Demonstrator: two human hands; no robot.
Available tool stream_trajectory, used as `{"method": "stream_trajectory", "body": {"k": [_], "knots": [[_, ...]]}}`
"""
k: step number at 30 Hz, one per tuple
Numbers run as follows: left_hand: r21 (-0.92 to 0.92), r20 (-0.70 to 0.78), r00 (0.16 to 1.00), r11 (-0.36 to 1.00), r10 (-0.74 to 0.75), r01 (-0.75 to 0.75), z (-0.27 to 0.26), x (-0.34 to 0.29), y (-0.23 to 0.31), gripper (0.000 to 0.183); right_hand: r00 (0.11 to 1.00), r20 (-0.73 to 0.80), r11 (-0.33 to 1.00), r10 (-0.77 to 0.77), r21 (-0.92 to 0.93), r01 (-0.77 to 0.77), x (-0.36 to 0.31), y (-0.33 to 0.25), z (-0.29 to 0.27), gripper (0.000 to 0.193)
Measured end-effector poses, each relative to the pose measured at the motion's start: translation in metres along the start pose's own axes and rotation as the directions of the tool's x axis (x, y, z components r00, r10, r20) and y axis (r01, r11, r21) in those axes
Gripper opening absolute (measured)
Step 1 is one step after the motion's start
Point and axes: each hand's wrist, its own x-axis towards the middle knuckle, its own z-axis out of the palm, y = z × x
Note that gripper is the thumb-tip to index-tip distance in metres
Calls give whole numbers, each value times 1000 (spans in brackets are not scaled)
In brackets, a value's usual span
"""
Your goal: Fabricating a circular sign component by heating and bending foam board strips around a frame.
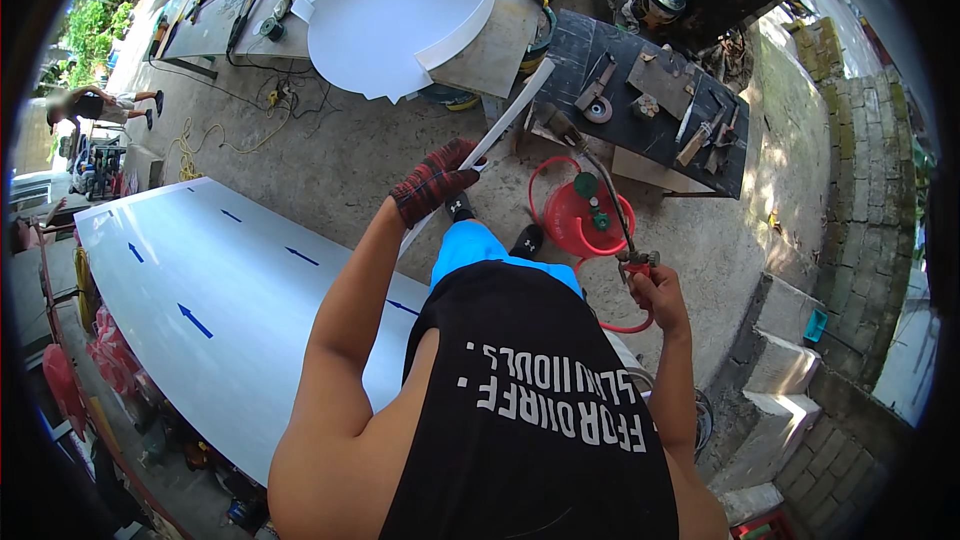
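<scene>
My left hand (436,180), in a dark red plaid glove, is closed around a long narrow white strip (515,108) that slants up to the right. My bare right hand (655,292) grips the valve end of a gas torch (606,185). The torch's wide burner head (555,122) is close to the strip's right side, and I cannot make out a flame. From the torch a red hose (628,326) curves down by my right wrist. Beyond it stands a red bucket (568,230) with a green regulator (586,186) in it.
A large white sheet with blue arrows (250,260) spreads along my left. Ahead, a white disc with an upright rim (400,10) lies on a worktable. A black table (580,50) holds tools at the right. Concrete steps (785,365) rise nearby. Another person (100,105) is far left.
</scene>
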Motion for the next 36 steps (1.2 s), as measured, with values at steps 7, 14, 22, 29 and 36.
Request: {"method": "stream_trajectory", "body": {"k": [7, 14, 22, 29, 36], "knots": [[18, -16, 1000, 1000, 1, -1, 4, -1, 5, 39, 1000, -14, 1000, -11, 4, 12, 2, 4, -6, 37], [33, -22, 1000, 999, 9, -9, 3, -4, 5, 39, 1000, -19, 1000, -1, -3, 1, 4, 7, -8, 36], [-42, -5, 999, 998, -54, 54, -2, -6, 0, 41, 999, -40, 1000, 9, 2, -9, 5, 11, -10, 35], [-64, 7, 999, 997, -45, 46, 1, -7, 7, 48, 1000, -31, 1000, 3, -23, -4, 8, 9, -12, 35], [-48, 16, 999, 998, -27, 28, 1, -5, 5, 46, 999, -28, 1000, -21, 17, 22, 8, 10, -11, 36]]}}
